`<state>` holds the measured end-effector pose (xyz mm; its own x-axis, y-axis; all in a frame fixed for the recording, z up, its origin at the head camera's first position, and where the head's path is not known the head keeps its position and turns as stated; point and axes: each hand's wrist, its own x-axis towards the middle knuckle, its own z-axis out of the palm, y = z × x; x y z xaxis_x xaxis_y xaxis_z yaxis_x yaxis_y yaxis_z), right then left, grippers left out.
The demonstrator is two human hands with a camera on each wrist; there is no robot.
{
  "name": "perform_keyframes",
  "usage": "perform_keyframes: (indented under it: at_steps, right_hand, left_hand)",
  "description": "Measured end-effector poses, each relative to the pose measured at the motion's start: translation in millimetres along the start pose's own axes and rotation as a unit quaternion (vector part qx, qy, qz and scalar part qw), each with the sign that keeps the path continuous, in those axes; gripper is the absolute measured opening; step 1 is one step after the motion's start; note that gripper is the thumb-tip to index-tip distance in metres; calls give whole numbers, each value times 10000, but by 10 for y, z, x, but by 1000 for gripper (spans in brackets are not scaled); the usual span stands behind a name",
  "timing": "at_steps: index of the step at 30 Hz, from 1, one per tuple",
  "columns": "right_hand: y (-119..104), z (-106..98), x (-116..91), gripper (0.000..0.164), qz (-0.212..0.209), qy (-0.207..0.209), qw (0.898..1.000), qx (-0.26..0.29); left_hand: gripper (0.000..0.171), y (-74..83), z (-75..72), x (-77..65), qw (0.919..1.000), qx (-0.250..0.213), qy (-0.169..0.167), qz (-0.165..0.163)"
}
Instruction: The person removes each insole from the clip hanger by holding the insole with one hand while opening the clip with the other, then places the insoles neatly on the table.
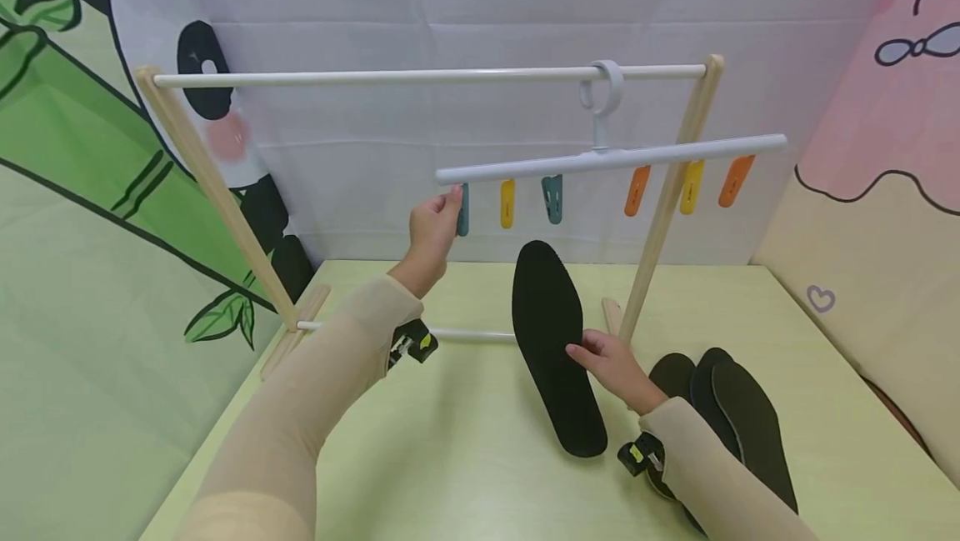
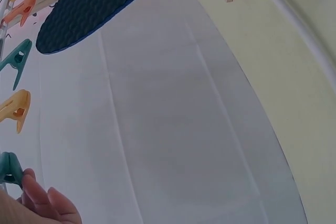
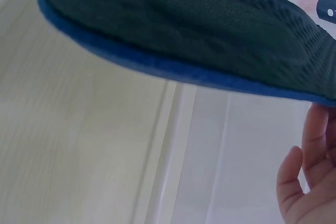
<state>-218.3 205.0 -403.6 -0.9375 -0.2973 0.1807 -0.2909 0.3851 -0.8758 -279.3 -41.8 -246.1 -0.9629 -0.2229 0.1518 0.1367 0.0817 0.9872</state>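
Note:
A white hanger (image 1: 525, 166) hangs tilted, its left end lower, with several coloured clips along its bar. At that left end my left hand (image 1: 433, 237) pinches a teal clip (image 1: 463, 212); the left wrist view has the fingers against the same teal clip (image 2: 10, 169). My right hand (image 1: 611, 366) grips a black insole (image 1: 551, 341) by its right edge, thumb in front, and keeps it upright below the hanger. Seen from the right wrist, the insole (image 3: 173, 30) has a blue edge. A yellow clip (image 1: 507, 203) and another teal clip (image 1: 553, 199) hang beside the pinched one.
The hanger's hook (image 1: 611, 87) sits on the white top rod (image 1: 375, 77) of a wooden-legged rack. More dark insoles (image 1: 750, 416) lie overlapping on the table (image 1: 847, 408) at the right, partly under my right forearm. Two orange clips and a yellow clip (image 1: 692, 187) hang farther right.

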Motion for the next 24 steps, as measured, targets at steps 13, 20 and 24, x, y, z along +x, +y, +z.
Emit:
perform_keyframes:
  at_steps: [13, 20, 24]
  right_hand:
    - [48, -60, -46, 17, 151, 76, 9998, 54]
    - [44, -71, -55, 17, 257, 113, 9996, 81]
    - [68, -84, -62, 18, 227, 170, 9996, 38]
  left_hand:
    - [38, 24, -24, 11, 10000, 30, 10, -43]
    - [41, 30, -3, 4, 9999, -25, 104, -27]
    - [42, 29, -1, -6, 9999, -26, 93, -26]
